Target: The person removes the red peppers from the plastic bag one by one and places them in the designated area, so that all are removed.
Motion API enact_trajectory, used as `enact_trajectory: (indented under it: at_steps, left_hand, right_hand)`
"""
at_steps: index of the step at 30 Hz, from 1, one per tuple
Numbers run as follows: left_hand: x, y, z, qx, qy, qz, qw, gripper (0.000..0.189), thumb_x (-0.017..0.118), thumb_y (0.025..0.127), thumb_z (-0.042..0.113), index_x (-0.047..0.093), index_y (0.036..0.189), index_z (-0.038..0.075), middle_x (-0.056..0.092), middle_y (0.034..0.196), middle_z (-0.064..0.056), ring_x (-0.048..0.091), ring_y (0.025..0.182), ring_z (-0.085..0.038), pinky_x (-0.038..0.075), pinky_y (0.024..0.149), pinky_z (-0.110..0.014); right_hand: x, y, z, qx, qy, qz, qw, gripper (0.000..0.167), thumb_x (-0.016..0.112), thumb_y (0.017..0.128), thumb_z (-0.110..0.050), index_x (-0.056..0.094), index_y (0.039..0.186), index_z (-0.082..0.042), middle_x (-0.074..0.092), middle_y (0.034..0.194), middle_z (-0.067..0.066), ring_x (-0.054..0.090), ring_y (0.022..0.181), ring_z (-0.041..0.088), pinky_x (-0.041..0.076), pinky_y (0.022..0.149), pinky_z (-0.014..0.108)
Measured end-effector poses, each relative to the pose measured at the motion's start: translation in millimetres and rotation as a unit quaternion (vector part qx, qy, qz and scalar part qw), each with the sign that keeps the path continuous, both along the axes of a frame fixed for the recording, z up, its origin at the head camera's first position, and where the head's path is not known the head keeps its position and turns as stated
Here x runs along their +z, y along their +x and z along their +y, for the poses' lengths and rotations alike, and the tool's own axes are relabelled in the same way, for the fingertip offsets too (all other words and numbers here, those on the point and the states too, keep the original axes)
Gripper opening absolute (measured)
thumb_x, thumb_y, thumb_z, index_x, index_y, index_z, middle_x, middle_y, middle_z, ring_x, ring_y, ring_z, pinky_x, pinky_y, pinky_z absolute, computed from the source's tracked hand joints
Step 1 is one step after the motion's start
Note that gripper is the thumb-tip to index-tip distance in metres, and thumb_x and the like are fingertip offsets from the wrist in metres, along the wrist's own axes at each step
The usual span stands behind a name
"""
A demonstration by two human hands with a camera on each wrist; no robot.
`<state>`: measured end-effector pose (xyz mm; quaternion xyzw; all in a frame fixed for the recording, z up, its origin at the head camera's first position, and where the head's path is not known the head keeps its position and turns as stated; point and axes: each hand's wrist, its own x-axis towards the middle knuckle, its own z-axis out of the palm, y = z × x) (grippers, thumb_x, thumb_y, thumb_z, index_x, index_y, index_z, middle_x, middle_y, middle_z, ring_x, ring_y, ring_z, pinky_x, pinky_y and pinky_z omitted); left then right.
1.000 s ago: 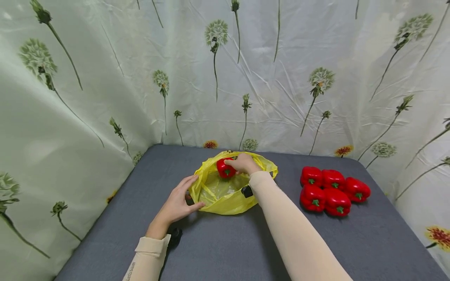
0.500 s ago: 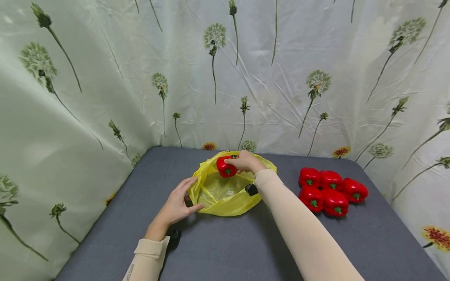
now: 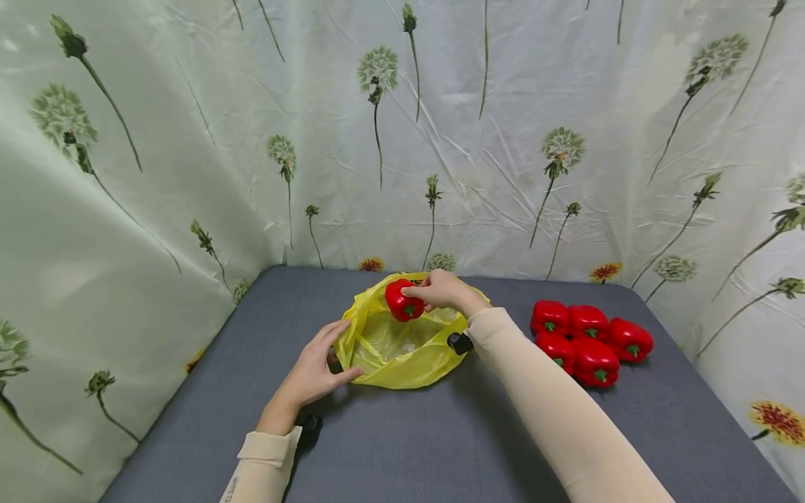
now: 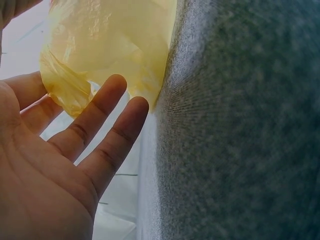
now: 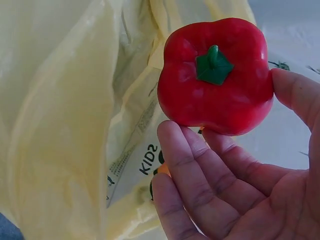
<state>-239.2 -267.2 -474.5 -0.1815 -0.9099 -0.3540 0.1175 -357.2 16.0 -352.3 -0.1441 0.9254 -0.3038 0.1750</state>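
Note:
A red bell pepper (image 3: 404, 300) with a green stem is pinched between the thumb and fingers of my right hand (image 3: 445, 290). It is held over the mouth of a yellow plastic bag (image 3: 402, 374) lying on the table. In the right wrist view the pepper (image 5: 215, 75) faces the camera stem first, beside the bag wall (image 5: 60, 135). My left hand (image 3: 317, 367) rests against the bag's left side, thumb by the near rim. The left wrist view shows that hand (image 4: 55, 165) with its fingers spread and mostly straight, some touching the bag (image 4: 110, 40).
Several red bell peppers (image 3: 588, 321) sit grouped on the grey table (image 3: 390, 454), to the right of the bag. A curtain with a flower print (image 3: 478, 140) hangs behind and along the sides of the table.
My right wrist and forearm have swung a little to the right while the pepper stays over the bag. The left hand keeps its place at the bag. The head view has shifted slightly.

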Motion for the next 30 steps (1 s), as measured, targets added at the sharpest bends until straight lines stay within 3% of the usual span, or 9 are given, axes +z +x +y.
enact_trajectory:
  at_steps: [5,11,18,22,30]
  left_hand:
    - [-0.7,0.0,0.1,0.000,0.004,0.002,1.0000,0.093,0.094,0.083,0.027,0.048,0.160,0.002,0.053,0.159,-0.017,0.061,0.132,-0.034,0.063,0.085,-0.036]
    - [-2.6,-1.1,-0.4,0.001,0.003,0.001,1.0000,0.094,0.094,0.083,0.028,0.047,0.160,0.003,0.053,0.159,-0.016,0.061,0.132,-0.033,0.063,0.084,-0.035]
    - [-3.3,-1.4,-0.2,0.000,0.006,-0.005,1.0000,0.094,0.094,0.083,0.028,0.047,0.161,0.003,0.052,0.160,-0.016,0.060,0.135,-0.034,0.063,0.085,-0.036]
    - [-3.1,-1.4,0.0,-0.001,0.003,-0.001,1.0000,0.094,0.094,0.083,0.028,0.047,0.161,0.003,0.052,0.160,-0.016,0.061,0.134,-0.034,0.062,0.085,-0.035]
    - [-3.5,-0.2,-0.8,0.000,0.002,0.000,1.0000,0.094,0.094,0.084,0.030,0.047,0.161,0.002,0.052,0.160,-0.017,0.061,0.133,-0.034,0.063,0.085,-0.034]
  right_hand:
    - [4.6,4.5,7,0.002,-0.016,-0.002,0.9999,0.054,0.065,0.104,-0.053,0.074,0.117,-0.001,0.080,0.113,0.016,0.077,0.090,0.022,0.052,0.076,0.029]
    - [7.0,7.3,14,-0.001,-0.027,-0.002,0.9996,0.057,0.065,0.104,-0.053,0.075,0.124,-0.001,0.080,0.114,0.014,0.079,0.091,0.021,0.058,0.088,0.038]
    - [11.7,15.2,24,-0.012,-0.047,0.003,0.9988,0.056,0.066,0.103,-0.053,0.074,0.125,-0.002,0.079,0.115,0.013,0.078,0.091,0.019,0.054,0.080,0.032]
    - [13.4,19.5,32,-0.016,-0.059,0.005,0.9981,0.055,0.066,0.103,-0.053,0.073,0.126,-0.004,0.079,0.114,0.011,0.077,0.091,0.017,0.054,0.083,0.031]
    - [11.6,27.7,51,-0.018,-0.073,0.022,0.9969,0.054,0.066,0.104,-0.052,0.071,0.127,-0.003,0.078,0.111,0.013,0.073,0.090,0.018,0.049,0.073,0.029]
